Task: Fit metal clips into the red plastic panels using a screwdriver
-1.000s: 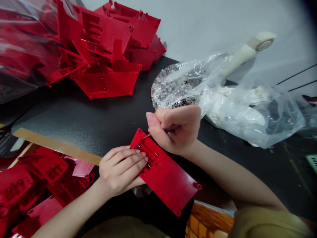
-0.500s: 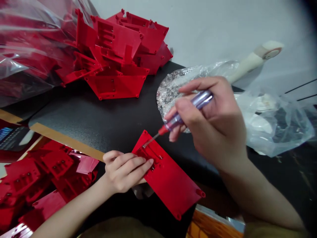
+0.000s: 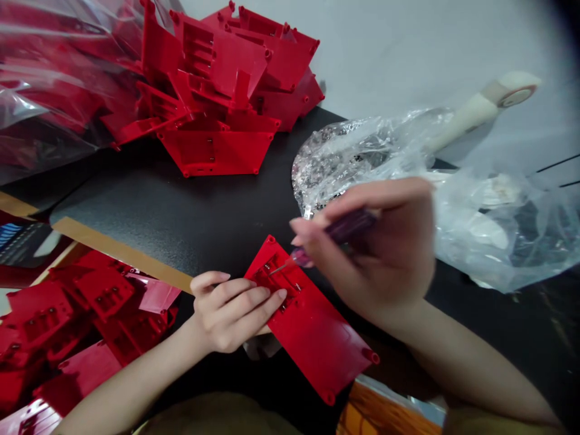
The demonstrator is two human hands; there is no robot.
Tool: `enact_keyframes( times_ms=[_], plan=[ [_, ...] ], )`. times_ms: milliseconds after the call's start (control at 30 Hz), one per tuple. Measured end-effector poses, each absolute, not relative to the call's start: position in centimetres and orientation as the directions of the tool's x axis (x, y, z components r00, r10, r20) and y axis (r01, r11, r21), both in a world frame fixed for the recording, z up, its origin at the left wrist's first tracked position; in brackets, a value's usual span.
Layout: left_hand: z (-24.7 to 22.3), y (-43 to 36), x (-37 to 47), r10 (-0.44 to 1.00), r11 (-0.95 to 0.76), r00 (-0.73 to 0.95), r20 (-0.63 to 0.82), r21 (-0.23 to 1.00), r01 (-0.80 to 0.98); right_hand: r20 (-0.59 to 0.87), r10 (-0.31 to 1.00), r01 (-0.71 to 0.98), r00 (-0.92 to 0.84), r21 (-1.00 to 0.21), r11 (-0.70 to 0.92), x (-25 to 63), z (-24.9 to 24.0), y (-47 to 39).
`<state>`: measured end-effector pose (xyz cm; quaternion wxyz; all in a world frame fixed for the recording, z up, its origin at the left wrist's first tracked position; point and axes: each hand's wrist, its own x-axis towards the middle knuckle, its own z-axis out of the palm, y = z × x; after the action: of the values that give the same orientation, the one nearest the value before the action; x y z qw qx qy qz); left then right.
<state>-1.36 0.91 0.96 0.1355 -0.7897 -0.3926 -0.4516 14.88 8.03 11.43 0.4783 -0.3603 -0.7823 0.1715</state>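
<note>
While left hand (image 3: 229, 311) lies flat on red panel (image 3: 312, 329), right hand (image 3: 385, 254) fingers curled round screwdriver (image 3: 333, 235), tip down.

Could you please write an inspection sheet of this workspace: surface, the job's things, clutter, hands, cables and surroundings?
Surface: black table, matte, with a tan strip along its near left edge.
Job's things: red plastic panel lying flat at the near edge; purple screwdriver with its tip on the panel's upper end.
Clutter: pile of red panels at the back; more red panels low on the left; clear plastic bag on the right, holding small parts.
Hands: left hand presses on the panel; right hand grips the screwdriver.
Cables: two thin dark lines at the right edge, possibly cables.
Surroundings: pale wall behind; white handle-like object above the bag.
</note>
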Motion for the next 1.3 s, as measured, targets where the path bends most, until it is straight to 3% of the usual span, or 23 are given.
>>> enact_keyframes(
  times_ms=[67, 133, 233, 333, 400, 467, 533, 633, 733, 1067, 1200, 1300],
  plan=[
    [0.9, 1.0, -1.3, 0.504, -0.657, 0.285, 0.815, 0.147, 0.739, 0.636, 0.752, 0.435, -0.172, -0.636, 0.638, 15.5, 12.2, 8.6],
    [1.0, 1.1, -1.2, 0.512, -0.658, 0.278, 0.813, 0.162, 0.736, 0.540, 0.820, 0.512, -0.187, -0.659, 0.551, 16.4, 13.1, 9.6],
    [1.2, 1.1, -1.0, 0.503, -0.668, 0.280, 0.817, 0.163, 0.726, 0.164, 0.875, 0.645, -0.455, -0.617, 0.451, 17.7, 13.6, 11.0],
    [1.8, 0.8, -1.2, 0.517, -0.725, 0.322, 0.793, 0.207, 0.656, -0.192, 0.717, 0.659, -0.671, -0.599, 0.456, 17.8, 12.7, 11.9],
    [2.4, 0.6, -1.6, 0.592, -0.713, 0.279, 0.756, 0.330, 0.618, -0.298, 0.608, 0.634, -0.736, -0.617, 0.465, 17.3, 11.6, 12.3],
    [3.4, 0.6, -2.1, 0.747, -0.569, 0.137, 0.651, 0.518, 0.638, -0.323, 0.551, 0.600, -0.769, -0.662, 0.449, 16.7, 10.5, 12.6],
    [4.6, 0.9, -2.6, 0.890, -0.347, 0.014, 0.455, 0.657, 0.669, -0.321, 0.538, 0.565, -0.780, -0.731, 0.383, 16.5, 9.7, 12.8],
    [6.3, 1.5, -2.7, 0.984, -0.156, 0.048, 0.171, 0.701, 0.696, -0.334, 0.555, 0.540, -0.762, -0.800, 0.260, 16.6, 9.2, 12.7],
    [7.4, 2.0, -2.3, 0.999, -0.033, 0.030, 0.017, 0.742, 0.669, -0.359, 0.564, 0.537, -0.743, -0.823, 0.183, 17.0, 9.2, 12.0],
    [6.6, 2.4, -1.7, 0.998, 0.025, 0.039, -0.042, 0.926, 0.377, -0.268, 0.673, 0.371, -0.689, -0.928, 0.011, 18.0, 9.4, 8.0],
    [8.7, 1.5, -1.6, 0.989, 0.022, 0.136, -0.058, 0.967, 0.253, -0.276, 0.701, 0.315, -0.657, -0.946, -0.077, 18.7, 10.7, 6.1],
    [10.8, 0.9, -1.6, 0.966, 0.024, 0.247, -0.078, 0.976, 0.215, -0.352, 0.635, 0.267, -0.688, -0.936, -0.230, 19.5, 10.9, 4.9]
  ],
)
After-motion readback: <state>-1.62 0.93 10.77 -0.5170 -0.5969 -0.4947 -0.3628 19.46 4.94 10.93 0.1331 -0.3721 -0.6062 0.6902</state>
